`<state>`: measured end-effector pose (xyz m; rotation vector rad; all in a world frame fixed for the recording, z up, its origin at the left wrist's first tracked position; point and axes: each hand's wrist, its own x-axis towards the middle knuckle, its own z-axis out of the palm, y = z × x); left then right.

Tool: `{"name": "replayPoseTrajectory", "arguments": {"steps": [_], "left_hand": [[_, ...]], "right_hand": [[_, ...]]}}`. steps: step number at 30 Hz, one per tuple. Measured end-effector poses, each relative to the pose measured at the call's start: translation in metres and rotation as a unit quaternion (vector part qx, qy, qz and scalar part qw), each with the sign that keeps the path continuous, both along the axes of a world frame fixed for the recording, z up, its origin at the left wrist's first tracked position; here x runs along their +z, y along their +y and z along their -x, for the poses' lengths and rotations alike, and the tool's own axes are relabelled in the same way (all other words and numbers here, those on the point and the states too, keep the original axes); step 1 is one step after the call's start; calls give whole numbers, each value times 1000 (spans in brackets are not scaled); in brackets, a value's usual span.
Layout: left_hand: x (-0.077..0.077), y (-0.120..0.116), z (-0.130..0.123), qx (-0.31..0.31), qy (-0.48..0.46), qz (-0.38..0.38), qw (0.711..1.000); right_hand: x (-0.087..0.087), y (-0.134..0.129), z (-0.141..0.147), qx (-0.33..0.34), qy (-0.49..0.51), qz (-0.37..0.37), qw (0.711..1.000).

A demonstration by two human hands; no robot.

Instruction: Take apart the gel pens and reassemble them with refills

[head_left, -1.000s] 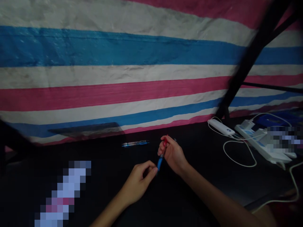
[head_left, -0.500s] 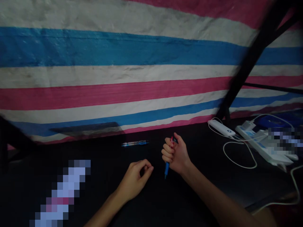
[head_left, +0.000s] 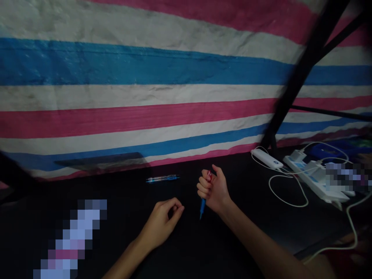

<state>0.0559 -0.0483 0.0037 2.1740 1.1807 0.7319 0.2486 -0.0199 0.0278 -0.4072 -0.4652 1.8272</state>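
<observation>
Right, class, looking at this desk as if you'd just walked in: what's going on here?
The person's right hand is closed around pens, one showing red at the top, one showing blue below. The left hand rests low nearby, fingers curled, with nothing visible in it. A clear-and-blue pen lies beyond it on the black table.

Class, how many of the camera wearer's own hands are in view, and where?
2. The left hand is nearer the viewer, fingers curled; the right hand is farther off, rightward, closed around a slim blue-ended object. Neither is hidden.
</observation>
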Motion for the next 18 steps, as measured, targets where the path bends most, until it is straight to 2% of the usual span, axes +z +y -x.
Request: {"name": "replayPoseTrajectory", "arguments": {"steps": [8,18], "left_hand": [[4,0,0,0,-1,-7,1000],[1,0,0,-4,7,-2,1000]], "right_hand": [[-2,2,-1,-16,-6,-5,1000],[-5,2,-1,5,2,-15,1000]]}}
